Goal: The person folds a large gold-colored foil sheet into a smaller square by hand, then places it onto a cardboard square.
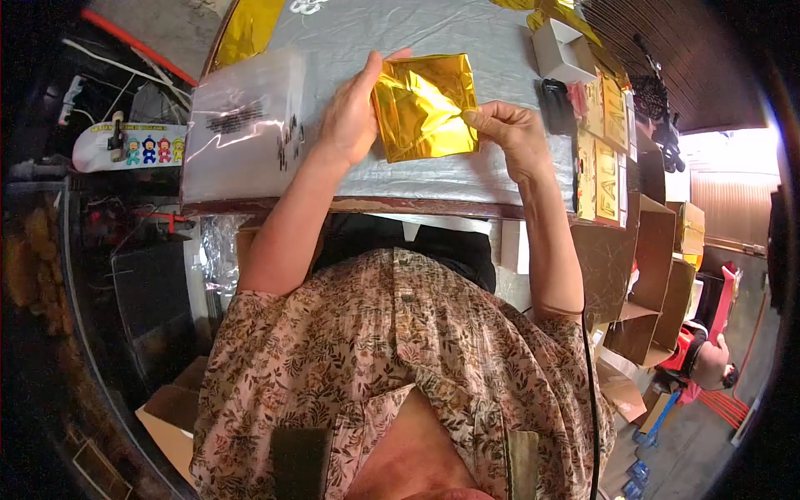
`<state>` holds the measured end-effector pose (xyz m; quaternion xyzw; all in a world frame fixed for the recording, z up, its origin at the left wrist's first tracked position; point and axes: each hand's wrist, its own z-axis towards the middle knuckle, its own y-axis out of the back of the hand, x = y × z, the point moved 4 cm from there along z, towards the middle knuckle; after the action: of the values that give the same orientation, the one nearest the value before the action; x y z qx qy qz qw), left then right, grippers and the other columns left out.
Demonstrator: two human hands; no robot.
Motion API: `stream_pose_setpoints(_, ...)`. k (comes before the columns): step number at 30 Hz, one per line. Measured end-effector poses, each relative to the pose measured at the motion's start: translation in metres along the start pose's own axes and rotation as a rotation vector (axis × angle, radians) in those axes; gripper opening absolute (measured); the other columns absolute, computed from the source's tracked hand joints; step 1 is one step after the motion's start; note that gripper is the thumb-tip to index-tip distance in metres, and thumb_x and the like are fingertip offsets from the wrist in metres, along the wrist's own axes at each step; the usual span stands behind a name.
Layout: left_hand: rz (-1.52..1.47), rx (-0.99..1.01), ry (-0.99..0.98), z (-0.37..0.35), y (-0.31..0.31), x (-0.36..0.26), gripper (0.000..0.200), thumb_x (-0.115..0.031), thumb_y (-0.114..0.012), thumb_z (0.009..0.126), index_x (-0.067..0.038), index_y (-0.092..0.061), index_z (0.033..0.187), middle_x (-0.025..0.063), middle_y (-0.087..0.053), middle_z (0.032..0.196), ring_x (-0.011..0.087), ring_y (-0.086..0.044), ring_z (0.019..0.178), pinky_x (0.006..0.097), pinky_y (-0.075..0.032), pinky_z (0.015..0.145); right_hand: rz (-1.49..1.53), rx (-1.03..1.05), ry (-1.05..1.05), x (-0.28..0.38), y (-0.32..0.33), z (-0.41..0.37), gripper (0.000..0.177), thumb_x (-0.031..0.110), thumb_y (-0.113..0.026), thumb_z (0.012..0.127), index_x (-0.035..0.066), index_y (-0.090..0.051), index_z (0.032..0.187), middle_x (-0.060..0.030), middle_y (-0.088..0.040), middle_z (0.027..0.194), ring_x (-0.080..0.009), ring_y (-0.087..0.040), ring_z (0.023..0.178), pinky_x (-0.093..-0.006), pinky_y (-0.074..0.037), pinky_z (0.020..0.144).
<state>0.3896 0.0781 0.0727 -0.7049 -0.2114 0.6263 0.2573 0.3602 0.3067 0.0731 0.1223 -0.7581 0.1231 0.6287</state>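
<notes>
A square packet of shiny gold foil [427,108] is held up over the grey-covered table [375,33]. My left hand [354,112] supports its left edge, thumb along the side, with the other fingers mostly hidden behind the foil. On the right edge, my right hand [507,132] pinches the foil between thumb and fingers. Beside my left forearm lies a stack of clear plastic bags [242,125] with dark print.
At the table's right stand an open white box [564,52], a black object [557,106] and yellow printed boxes [602,179]. More gold foil [250,29] lies at the back left. Cardboard boxes [650,258] and another person [708,365] are at the right.
</notes>
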Motion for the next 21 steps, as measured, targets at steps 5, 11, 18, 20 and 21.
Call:
stream_pose_setpoints(5,-0.028,-0.005,0.028,0.007,0.001,0.002,0.057,-0.045,-0.040,0.112,0.000,-0.054,0.144,0.0103,-0.066,0.131,0.0182,-0.064,0.116,0.0355,-0.050,0.104,0.040,-0.017,-0.010,-0.002,-0.001,-0.002,0.010,0.011,-0.081,0.089,0.002,-0.078,0.090,-0.0034,-0.074,0.080,-0.0090,-0.063,0.068,-0.0251,-0.049,0.065)
stream_pose_setpoints(11,0.068,0.013,0.070,-0.005,0.003,0.012,0.031,-0.021,-0.064,0.103,0.002,-0.064,0.125,0.0093,-0.070,0.120,0.0174,-0.069,0.105,0.0334,-0.056,0.094,0.077,-0.071,0.026,0.002,0.002,-0.007,0.011,0.012,-0.081,0.088,0.002,-0.078,0.090,-0.0013,-0.073,0.079,-0.0076,-0.063,0.073,-0.0245,-0.047,0.073)
stream_pose_setpoints(18,0.129,0.068,0.126,-0.013,-0.001,0.015,0.030,-0.012,-0.069,0.100,0.004,-0.065,0.125,0.0089,-0.071,0.120,0.0160,-0.069,0.106,0.0328,-0.055,0.093,0.094,0.012,0.011,0.015,0.002,0.008,0.026,0.023,-0.081,0.090,0.001,-0.076,0.103,-0.0032,-0.075,0.091,-0.0109,-0.068,0.079,-0.0255,-0.053,0.073)
stream_pose_setpoints(20,0.145,0.083,0.130,-0.015,-0.004,0.017,0.031,-0.012,-0.069,0.099,0.003,-0.065,0.125,0.0090,-0.071,0.121,0.0158,-0.068,0.106,0.0328,-0.055,0.094,0.123,-0.002,0.013,0.014,0.004,0.016,0.024,0.027,-0.078,0.094,0.005,-0.076,0.103,-0.0008,-0.074,0.093,-0.0089,-0.066,0.084,-0.0256,-0.052,0.075)
stream_pose_setpoints(21,0.142,0.081,0.138,-0.017,-0.006,0.017,0.031,-0.014,-0.069,0.100,0.003,-0.065,0.125,0.0088,-0.071,0.120,0.0154,-0.068,0.106,0.0325,-0.055,0.094,0.167,-0.001,0.037,0.015,0.004,0.016,0.021,0.026,-0.078,0.094,0.006,-0.076,0.101,-0.0003,-0.074,0.092,-0.0086,-0.066,0.083,-0.0261,-0.053,0.075)
